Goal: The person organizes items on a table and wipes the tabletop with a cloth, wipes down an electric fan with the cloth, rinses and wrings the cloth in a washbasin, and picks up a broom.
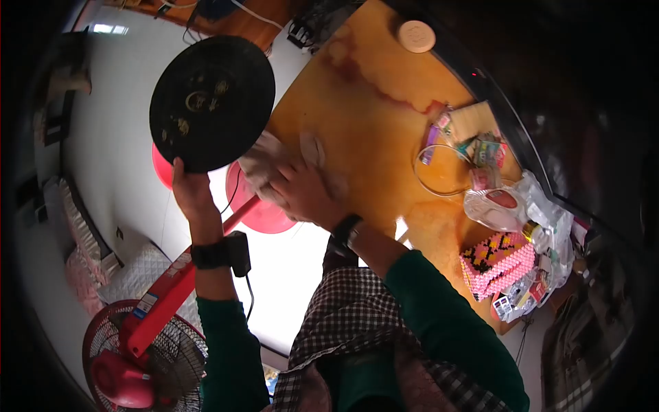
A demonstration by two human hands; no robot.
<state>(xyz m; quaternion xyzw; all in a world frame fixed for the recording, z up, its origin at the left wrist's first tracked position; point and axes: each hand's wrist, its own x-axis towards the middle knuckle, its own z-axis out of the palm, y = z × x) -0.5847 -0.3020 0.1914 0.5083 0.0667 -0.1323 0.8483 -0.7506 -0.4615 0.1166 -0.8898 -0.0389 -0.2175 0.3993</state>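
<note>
My left hand (pixel 193 196) grips the lower rim of a round black disc (pixel 226 130), held up left of the table edge. Pale gold motifs, among them a crescent, decorate its face; whether it is a plate or a tray I cannot tell. Closed around a whitish cloth (pixel 259 161), my right hand (pixel 305 196) is at the table's left edge, just below and right of the disc. The cloth lies bunched beneath the fingers and is apart from or behind the disc; contact between them cannot be made out.
The wooden table (pixel 384 103) carries a round tan lid (pixel 417 36), a thin ring (pixel 439 169), a pink beaded box (pixel 498 264) and plastic packaging (pixel 549 206). A red fan (pixel 123 378) stands at lower left. A red stool (pixel 264 216) shows below the cloth.
</note>
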